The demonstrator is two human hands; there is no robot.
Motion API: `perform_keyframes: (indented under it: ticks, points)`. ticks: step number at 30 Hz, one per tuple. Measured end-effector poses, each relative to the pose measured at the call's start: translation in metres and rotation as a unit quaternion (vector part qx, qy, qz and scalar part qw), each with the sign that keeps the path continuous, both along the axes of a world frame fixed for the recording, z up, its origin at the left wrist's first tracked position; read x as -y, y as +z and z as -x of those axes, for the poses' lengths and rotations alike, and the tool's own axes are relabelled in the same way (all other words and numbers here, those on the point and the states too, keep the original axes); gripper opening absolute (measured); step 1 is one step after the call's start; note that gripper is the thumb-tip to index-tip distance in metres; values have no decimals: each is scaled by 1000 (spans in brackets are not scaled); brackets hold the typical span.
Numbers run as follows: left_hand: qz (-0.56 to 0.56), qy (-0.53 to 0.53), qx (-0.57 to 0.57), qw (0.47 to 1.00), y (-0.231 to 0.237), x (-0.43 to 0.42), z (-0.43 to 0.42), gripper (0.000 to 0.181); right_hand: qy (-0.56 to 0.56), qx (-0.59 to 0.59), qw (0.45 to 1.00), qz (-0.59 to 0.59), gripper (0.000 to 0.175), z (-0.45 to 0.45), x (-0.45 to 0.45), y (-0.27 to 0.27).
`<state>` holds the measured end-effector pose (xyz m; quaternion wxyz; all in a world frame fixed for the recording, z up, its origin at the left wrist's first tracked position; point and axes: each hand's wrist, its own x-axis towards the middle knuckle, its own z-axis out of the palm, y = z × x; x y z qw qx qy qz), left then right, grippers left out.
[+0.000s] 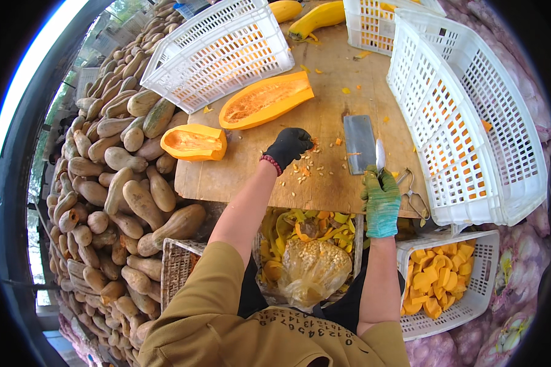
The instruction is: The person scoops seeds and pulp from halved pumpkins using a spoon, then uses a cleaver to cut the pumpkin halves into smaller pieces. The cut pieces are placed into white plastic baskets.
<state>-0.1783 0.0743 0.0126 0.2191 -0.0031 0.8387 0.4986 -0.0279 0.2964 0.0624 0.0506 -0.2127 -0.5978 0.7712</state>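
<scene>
My left hand (290, 146), in a black glove with a red bead bracelet at the wrist, is curled low over the wooden board (252, 179) beside scattered seeds (305, 169); a bit of orange pulp shows at its fingers. My right hand (382, 197), in a green glove, is closed around a metal spoon (380, 153), its bowl pointing away from me. Just left of the spoon lies a cleaver blade (359, 142). A long peeled squash half (268, 101) and a shorter hollowed squash piece (194, 142) rest cut side up at the board's left.
White plastic crates (220, 55) (450, 151) flank the board. A metal peeler (412, 195) lies near its right edge. Below are a bag of seeds (317, 266) among peelings and a crate of squash chunks (441, 275). Whole squashes (142, 202) are heaped left; net sacks (514, 275) stand right.
</scene>
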Motion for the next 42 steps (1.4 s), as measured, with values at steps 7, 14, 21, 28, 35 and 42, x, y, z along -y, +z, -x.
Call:
perform_keyframes:
  ticks: [7,14,21,28,35,42]
  points:
    - [-292,22,111,950,24,46,-24,8,34,-17,999,14,14,-6,8,8]
    - [348,-185,-292,872,-3,4,-15,8,-10,-29,999,31,14,-15,3,2]
    - [232,-228,-360,875,-23,-66,20,8,-17,-35,998,39,14,-18,-10,-7]
    - [383,-342,-303,803,-25,-90,26,10,-9,-19,999,29,15,-17,-14,-2]
    - [-347,48,118,929,-7,-37,4,4,1,-30,997,66,12,-17,-7,2]
    - [-452,36,99,886,1,-1,-14,7,42,-3,998,51,19,-13,10,-5]
